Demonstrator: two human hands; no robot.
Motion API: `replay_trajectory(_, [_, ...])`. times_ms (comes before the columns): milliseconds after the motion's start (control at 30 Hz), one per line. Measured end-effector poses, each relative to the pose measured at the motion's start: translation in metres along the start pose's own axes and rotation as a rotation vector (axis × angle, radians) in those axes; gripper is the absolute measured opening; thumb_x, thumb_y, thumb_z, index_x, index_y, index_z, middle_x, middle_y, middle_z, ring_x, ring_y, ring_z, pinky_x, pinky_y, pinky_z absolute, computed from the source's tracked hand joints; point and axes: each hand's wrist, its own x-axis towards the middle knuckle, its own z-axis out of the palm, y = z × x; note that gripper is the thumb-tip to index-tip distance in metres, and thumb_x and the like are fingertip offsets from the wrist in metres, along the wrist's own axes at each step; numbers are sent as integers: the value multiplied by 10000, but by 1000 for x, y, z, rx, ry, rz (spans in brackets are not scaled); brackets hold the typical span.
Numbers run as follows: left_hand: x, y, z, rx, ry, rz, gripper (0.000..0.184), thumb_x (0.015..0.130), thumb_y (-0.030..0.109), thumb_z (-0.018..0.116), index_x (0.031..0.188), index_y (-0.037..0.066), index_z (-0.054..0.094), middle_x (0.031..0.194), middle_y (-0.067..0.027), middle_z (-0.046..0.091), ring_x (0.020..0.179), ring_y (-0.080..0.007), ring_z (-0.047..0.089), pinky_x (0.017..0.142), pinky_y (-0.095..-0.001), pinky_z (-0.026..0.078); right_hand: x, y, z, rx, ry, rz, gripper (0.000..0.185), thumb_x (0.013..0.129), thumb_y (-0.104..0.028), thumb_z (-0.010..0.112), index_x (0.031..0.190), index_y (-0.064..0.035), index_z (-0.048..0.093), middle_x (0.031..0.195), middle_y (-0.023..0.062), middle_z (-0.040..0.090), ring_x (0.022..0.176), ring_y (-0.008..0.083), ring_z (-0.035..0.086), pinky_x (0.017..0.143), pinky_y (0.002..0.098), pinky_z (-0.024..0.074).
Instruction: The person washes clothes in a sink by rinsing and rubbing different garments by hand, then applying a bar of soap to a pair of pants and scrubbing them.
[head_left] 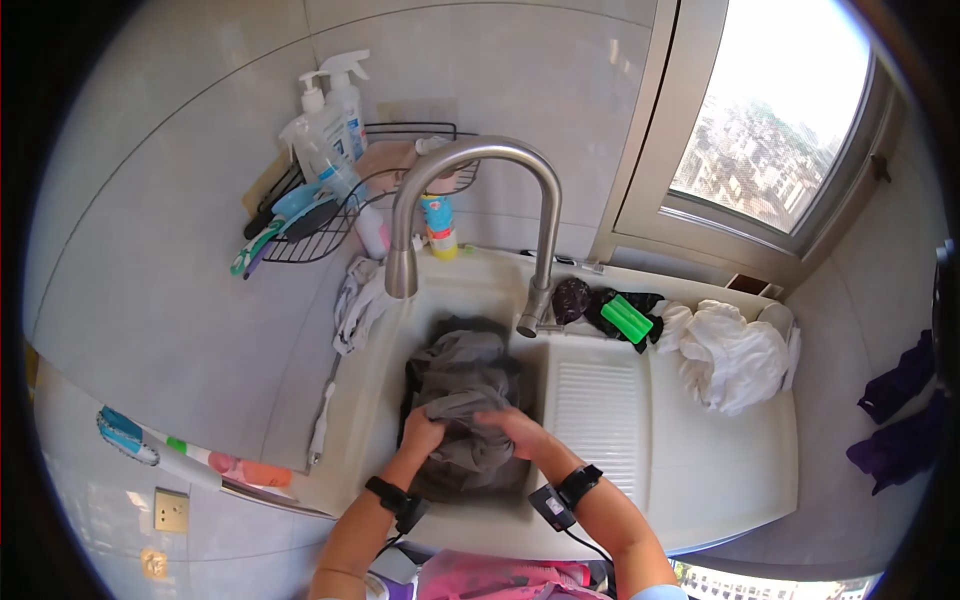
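Note:
A dark grey garment (pixel 460 375) lies bunched up in the deep basin of the white sink (pixel 345 430). My left hand (pixel 422 433) is closed on the near left part of its folds. On the right side, my right hand (pixel 516 431) grips the same cloth between thumb and fingers. Part of the fabric is raised and gathered between both hands; the rest spreads below toward the back of the basin. Which garment it is cannot be made out. The steel faucet (pixel 475 148) arches above the basin, beyond my hands.
Right of the basin is a ribbed washboard (pixel 597 425). A green bar (pixel 627 318) rests on dark cloth behind it, beside white bunched fabric (pixel 735 355). A wire rack (pixel 305 240) holds bottles and brushes. A toothbrush (pixel 322 425) lies on the left rim.

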Motion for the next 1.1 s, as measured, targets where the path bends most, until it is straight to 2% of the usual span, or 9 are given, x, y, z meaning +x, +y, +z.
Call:
replay_trajectory(133, [-1,11,3,-972,-204,-470,303,741,97,588,987,-79,573,936,-115,623,846,-214,588,736,-315,455,13,6,-18,-1348,293,-58,512,642,-129,649,1124,-31,504,1103,193,542,977,323,550,829,367,448])
replay_trajectory(300, [-9,34,5,-398,-152,-410,401,820,269,590,1020,-76,559,940,-106,606,842,-169,568,748,-280,434,10,2,-33,-1296,798,-785,283,636,-131,658,861,-12,533,815,168,540,839,337,536,776,383,448])
replay_trajectory(400, [-10,50,1,-585,57,-294,369,819,248,580,944,-100,577,878,-105,622,789,-162,568,697,-276,430,-24,-10,4,-1042,346,-1028,276,662,-93,637,907,-17,536,863,161,558,862,324,542,776,390,444])
replay_trajectory(433, [-10,45,9,-554,84,-247,325,828,226,559,937,-79,585,847,-113,628,785,-161,574,688,-285,429,-29,-2,15,-923,163,-761,219,713,-66,567,925,-15,545,941,165,568,924,303,548,772,394,442])
replay_trajectory(533, [-22,51,25,-349,16,-107,294,820,205,575,955,-56,585,861,-72,604,761,-119,521,707,-260,424,29,46,-15,-1321,250,-422,205,716,-24,522,916,-17,565,994,166,570,932,299,552,734,355,453])
replay_trajectory(633, [-32,63,32,-377,-59,-134,242,835,155,551,966,-44,589,846,-54,606,758,-102,511,712,-251,418,32,55,-22,-1887,102,-312,243,748,-57,481,960,-4,587,1066,186,555,1019,294,523,859,350,401])
replay_trajectory(833, [-36,46,30,-493,-33,-204,266,856,178,537,983,-50,587,897,-64,610,801,-110,531,739,-249,416,19,81,-47,-2338,-15,-158,365,786,-197,463,1072,0,576,1189,190,498,1137,270,451,1014,351,227])
replay_trajectory(1067, [-27,46,11,-478,29,-261,357,844,255,553,1027,-53,562,926,-74,605,822,-136,533,742,-269,415,-30,15,8,-2342,-109,-135,201,795,-201,518,895,-51,607,869,76,635,812,262,605,724,333,458])
replay_trajectory(1100, [-26,52,3,-478,49,-255,373,840,270,557,1027,-53,561,925,-74,605,822,-141,533,741,-273,415,-38,-2,22,-2145,-2,-337,175,790,-192,528,864,-47,592,818,72,626,762,267,602,671,339,454])
